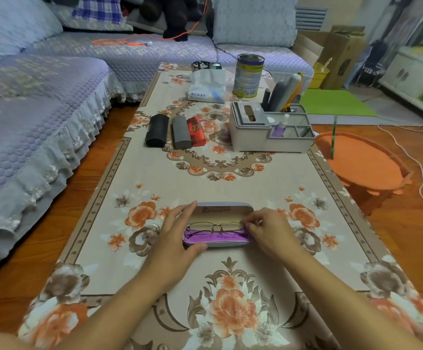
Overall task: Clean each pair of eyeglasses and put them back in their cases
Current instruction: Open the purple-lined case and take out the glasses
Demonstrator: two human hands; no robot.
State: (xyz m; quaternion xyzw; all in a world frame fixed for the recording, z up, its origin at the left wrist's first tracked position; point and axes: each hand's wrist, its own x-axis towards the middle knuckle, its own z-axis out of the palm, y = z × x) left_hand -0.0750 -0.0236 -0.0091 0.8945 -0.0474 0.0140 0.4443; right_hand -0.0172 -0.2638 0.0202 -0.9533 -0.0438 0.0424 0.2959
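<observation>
Near the front of the floral-clothed table [230,178], an open grey hard case [220,224] holds thin metal-framed eyeglasses [216,228] on purple cloth; left hand [177,233] grips the case's end, right hand [266,229] pinches the frame's corner.

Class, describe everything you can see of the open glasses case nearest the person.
The open glasses case is a grey hard shell with rounded ends, lying on the floral tablecloth, lid up toward the far side. Inside, a purple cloth lies under thin-rimmed eyeglasses. The left hand holds its left end; the right hand pinches the glasses' right end.
</observation>
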